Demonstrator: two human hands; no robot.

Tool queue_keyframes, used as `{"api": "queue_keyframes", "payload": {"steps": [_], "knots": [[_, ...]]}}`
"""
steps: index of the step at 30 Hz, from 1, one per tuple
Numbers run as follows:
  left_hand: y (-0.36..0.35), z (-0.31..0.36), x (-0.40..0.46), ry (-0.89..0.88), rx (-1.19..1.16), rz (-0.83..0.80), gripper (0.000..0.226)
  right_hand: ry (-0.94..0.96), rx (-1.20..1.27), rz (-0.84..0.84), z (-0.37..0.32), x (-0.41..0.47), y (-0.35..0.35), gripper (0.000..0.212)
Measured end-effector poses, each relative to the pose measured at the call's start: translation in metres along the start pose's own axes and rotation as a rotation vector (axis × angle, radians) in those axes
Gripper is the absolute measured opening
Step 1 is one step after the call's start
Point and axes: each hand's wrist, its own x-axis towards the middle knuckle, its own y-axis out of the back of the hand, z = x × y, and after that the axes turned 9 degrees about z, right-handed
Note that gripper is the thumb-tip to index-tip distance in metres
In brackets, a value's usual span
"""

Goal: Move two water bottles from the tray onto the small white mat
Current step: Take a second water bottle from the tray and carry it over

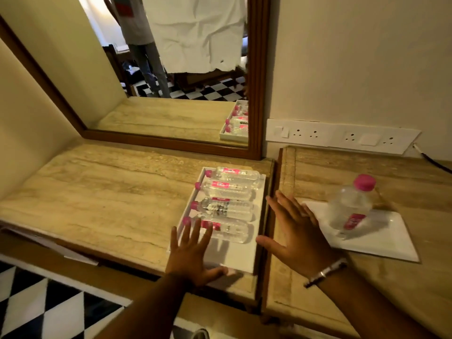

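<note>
A white tray [234,258] lies on the stone counter with several clear water bottles with pink caps lying on their sides in it; the nearest bottle [227,230] is at the tray's middle. One water bottle [351,206] stands upright on the small white mat [381,238] on the right counter. My left hand [193,255] hovers open over the tray's near left part, fingers spread, thumb at the tray's front rim. My right hand [296,233] is open between the tray and the mat, holding nothing.
A wood-framed mirror [256,94] leans on the wall behind the tray. A white socket strip [342,137] runs along the wall at the right. A gap and raised wooden edge [271,216] separate the two counters. Checkered floor [36,309] lies below.
</note>
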Motion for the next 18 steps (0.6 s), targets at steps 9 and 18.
{"api": "queue_keyframes", "payload": {"steps": [9,18], "knots": [[0.005,-0.159,-0.002,0.013,0.097,-0.054,0.141,-0.014,-0.283,-0.258,-0.081,0.069,-0.131,0.094],[-0.048,-0.205,0.053,-0.239,-0.034,-0.175,0.137,-0.028,-0.370,-0.200,-0.131,0.105,-0.202,0.081]]}}
